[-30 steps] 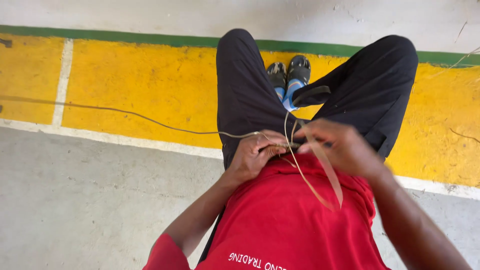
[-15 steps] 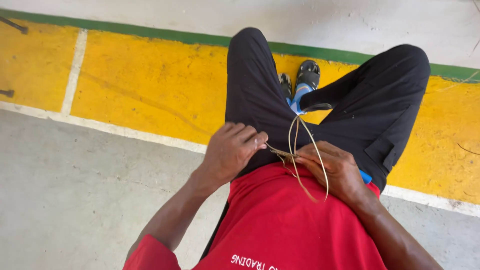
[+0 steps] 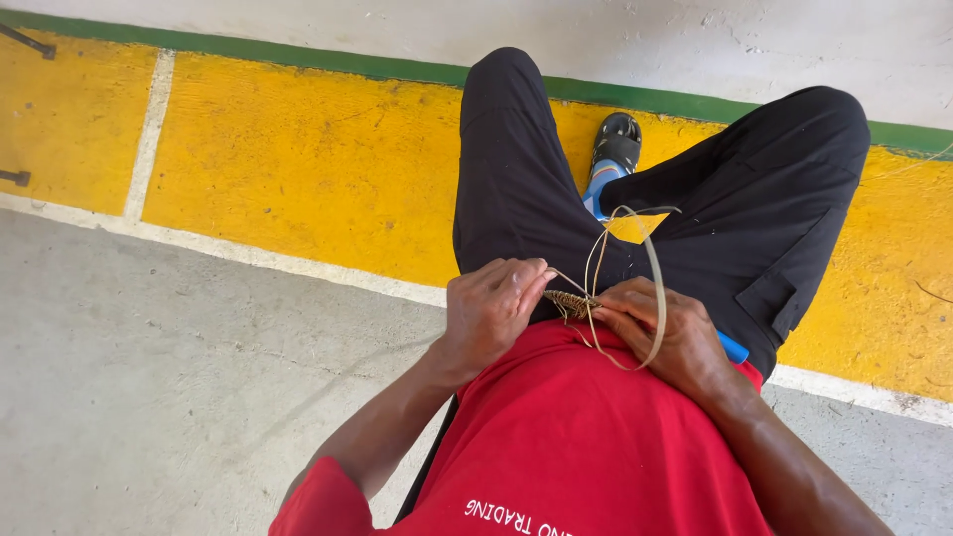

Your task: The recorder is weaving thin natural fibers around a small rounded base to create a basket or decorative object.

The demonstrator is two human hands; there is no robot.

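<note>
I sit with my legs in black trousers [image 3: 516, 189] stretched over the floor and a red shirt [image 3: 586, 437] below. My left hand [image 3: 493, 308] and my right hand [image 3: 663, 333] meet in my lap. Between them lies a short woven piece of straw-coloured fibre [image 3: 572, 302], pinched at each end by the fingers. Thin fibre strands [image 3: 650, 268] loop up from the woven piece, over my right hand and back down. A blue object [image 3: 733, 348] peeks out behind my right wrist.
The floor is grey concrete [image 3: 169, 377] near me, then a white line [image 3: 248, 253], a broad yellow band [image 3: 298, 159] and a green stripe [image 3: 298, 62] by a pale wall. A sandalled foot [image 3: 613, 149] shows between my knees. Dark metal bits [image 3: 25, 40] sit at the far left.
My left hand has closed in on the woven piece, its fingers now pinching it. The long strand that ran out to the left a second ago is gone from the floor, and the view has shifted.
</note>
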